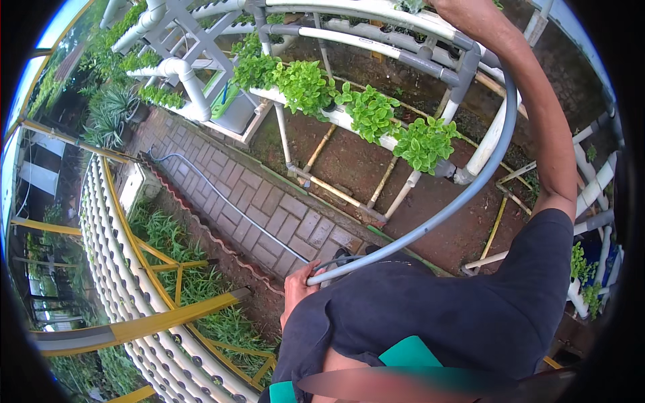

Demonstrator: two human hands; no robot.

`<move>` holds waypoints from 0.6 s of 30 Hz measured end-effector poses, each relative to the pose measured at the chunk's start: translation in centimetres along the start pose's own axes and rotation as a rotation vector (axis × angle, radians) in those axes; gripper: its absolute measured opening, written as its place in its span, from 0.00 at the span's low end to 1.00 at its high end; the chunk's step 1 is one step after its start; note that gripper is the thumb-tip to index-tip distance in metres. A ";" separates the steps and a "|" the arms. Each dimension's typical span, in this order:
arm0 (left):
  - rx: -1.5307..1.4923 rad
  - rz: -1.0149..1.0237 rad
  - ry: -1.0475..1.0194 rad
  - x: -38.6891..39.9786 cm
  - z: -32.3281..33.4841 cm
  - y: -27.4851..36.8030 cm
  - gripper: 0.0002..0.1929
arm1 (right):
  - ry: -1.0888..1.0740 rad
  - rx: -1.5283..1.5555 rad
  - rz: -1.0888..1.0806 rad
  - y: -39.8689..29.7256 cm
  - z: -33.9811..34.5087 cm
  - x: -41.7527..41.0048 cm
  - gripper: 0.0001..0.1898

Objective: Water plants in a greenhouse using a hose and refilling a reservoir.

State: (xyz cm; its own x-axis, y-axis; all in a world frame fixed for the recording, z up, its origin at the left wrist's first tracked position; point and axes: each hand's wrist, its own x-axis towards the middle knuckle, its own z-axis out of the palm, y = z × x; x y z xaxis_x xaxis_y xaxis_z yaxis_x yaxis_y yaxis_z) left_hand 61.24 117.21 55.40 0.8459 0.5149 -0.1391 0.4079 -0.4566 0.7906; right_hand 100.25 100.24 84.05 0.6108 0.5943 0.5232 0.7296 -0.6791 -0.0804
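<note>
My left hand (pixel 298 284) is low in the middle, its fingers closed around a grey-blue garden hose (pixel 428 224). From there the hose bows up to the right and passes behind my raised right forearm. My right hand (pixel 446 6) reaches the top edge, where most of it is cut off, so its grip is hidden. Splashing water (pixel 410 5) shows just left of it, above a white PVC pipe of a growing rack. Below the raised arm, leafy green plants (pixel 426 143) grow from a lower white pipe (pixel 345 118) on the rack.
A thinner stretch of hose (pixel 227 199) lies along the brick-paved path (pixel 262 206). Scalloped edging (pixel 201 226) borders the path. At left stand rows of white hydroponic pipes (pixel 126 282) with yellow metal supports (pixel 171 317). A grey tank (pixel 234 108) sits beneath another pipe rack.
</note>
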 end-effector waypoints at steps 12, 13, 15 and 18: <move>-0.017 0.220 -0.360 5.0 2.3 3.9 0.14 | 0.100 -0.199 0.454 8.9 -7.8 -11.2 0.12; 0.023 0.240 -0.464 5.4 2.4 4.2 0.14 | 0.103 -0.211 0.464 9.0 -8.2 -11.8 0.12; 0.034 0.226 -0.472 5.8 2.8 4.6 0.14 | 0.175 -0.253 0.461 8.9 -9.0 -12.5 0.12; -0.021 0.231 -0.456 6.0 3.2 5.0 0.14 | 0.147 -0.172 0.479 8.0 -9.6 -12.1 0.12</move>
State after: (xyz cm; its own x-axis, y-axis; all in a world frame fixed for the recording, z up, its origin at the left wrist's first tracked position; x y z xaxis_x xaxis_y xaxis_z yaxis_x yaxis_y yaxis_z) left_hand 69.48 115.64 56.61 0.9789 0.0311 -0.2019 0.1898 -0.5042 0.8425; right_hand 95.73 83.53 85.25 0.8049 0.1415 0.5763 0.3104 -0.9281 -0.2056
